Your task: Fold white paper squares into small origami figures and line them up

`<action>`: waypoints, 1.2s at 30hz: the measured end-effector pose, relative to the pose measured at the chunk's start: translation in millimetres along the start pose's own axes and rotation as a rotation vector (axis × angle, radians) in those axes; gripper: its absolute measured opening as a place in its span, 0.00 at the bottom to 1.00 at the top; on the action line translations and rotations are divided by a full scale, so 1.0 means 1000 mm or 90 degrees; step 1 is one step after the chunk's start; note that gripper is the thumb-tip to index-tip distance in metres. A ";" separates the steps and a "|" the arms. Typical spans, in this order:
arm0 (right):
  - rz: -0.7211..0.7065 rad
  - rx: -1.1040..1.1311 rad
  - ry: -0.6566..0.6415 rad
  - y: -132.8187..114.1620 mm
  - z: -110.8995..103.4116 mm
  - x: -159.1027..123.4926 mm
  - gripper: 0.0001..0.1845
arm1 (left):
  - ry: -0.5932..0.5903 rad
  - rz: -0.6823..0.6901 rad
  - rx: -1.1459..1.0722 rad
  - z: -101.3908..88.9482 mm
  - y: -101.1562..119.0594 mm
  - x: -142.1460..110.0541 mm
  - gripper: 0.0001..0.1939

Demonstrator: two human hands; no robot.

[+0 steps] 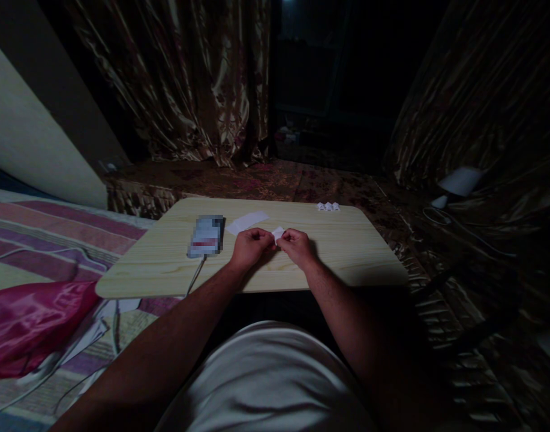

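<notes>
Between my two hands is a small piece of white folded paper (pixel 278 233), held just above the wooden table (pixel 346 252). My left hand (pixel 253 245) pinches its left edge with thumb and fingertips. From the other side, my right hand (pixel 296 245) grips the paper's right edge in the same way. Flat strips of white paper (pixel 248 222) lie on the table just beyond my left hand. At the far right edge sits a row of small folded white paper shapes (pixel 328 207). The exact folds in the held paper are too small to make out.
A phone (pixel 206 236), blurred over, lies on the left of the table with a cable (pixel 196 276) running off the front edge. Left of the table are a striped bedcover (pixel 77 240) and a pink satin cloth (pixel 36 321). A lamp (pixel 461 181) stands at the right.
</notes>
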State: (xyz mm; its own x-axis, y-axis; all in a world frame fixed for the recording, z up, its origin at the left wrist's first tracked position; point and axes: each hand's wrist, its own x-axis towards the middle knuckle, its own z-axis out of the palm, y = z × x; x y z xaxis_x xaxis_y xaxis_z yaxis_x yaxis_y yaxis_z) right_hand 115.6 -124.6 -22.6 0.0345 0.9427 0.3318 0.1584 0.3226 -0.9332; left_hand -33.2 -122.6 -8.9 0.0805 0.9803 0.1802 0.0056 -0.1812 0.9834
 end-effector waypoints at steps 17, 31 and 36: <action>-0.054 -0.020 -0.008 0.002 0.002 0.000 0.12 | 0.005 0.077 0.022 -0.003 -0.007 0.005 0.14; -0.048 0.031 0.077 -0.007 0.000 -0.003 0.09 | 0.118 0.126 0.123 -0.002 -0.002 0.002 0.12; -0.105 -0.024 0.100 -0.009 0.003 -0.007 0.16 | 0.126 0.206 0.287 0.002 0.004 -0.005 0.11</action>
State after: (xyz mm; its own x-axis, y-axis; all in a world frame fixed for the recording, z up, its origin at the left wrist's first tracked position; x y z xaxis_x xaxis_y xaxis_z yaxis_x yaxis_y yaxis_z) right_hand 111.1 -133.7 -17.0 0.1576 0.8517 0.4997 0.2116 0.4652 -0.8596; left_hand -31.5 -128.4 -5.5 -0.0385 0.8574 0.5133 0.4386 -0.4470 0.7796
